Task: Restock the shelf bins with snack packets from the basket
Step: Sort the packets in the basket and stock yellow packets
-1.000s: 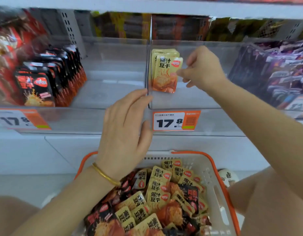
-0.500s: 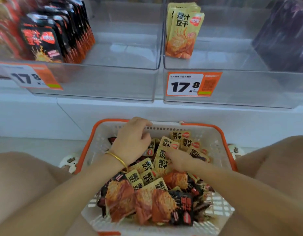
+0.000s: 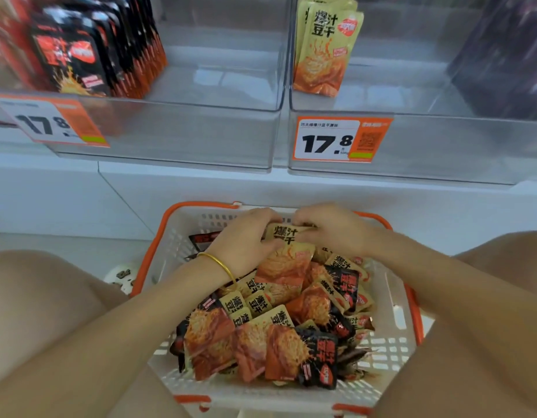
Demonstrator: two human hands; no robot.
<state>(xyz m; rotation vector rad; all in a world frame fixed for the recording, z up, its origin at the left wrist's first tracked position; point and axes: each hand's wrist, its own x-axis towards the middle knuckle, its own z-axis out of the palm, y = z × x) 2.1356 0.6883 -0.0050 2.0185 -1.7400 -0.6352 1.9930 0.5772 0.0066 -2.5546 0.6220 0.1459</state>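
A white basket with an orange rim [image 3: 170, 224] sits on my lap, heaped with yellow and black snack packets [image 3: 279, 336]. Over its far end, my left hand [image 3: 243, 239] and my right hand [image 3: 333, 227] both grip the top edge of one yellow packet [image 3: 286, 254], which stands upright above the pile. On the shelf above, the right clear bin [image 3: 442, 146] holds a few upright yellow packets [image 3: 324, 46] at its left side. The left clear bin [image 3: 185, 134] holds a row of black packets [image 3: 89, 49] at its left.
Orange price tags reading 17.8 hang on the left bin front [image 3: 53, 122] and the right bin front [image 3: 339, 140]. Dark purple packets [image 3: 508, 55] fill the far right. A white shelf ledge [image 3: 200, 188] runs below the bins. My knees flank the basket.
My right hand left the yellow packets in the bin and came down into the basket. Both hands met at the basket's far end and took hold of one yellow packet. The view tilted down.
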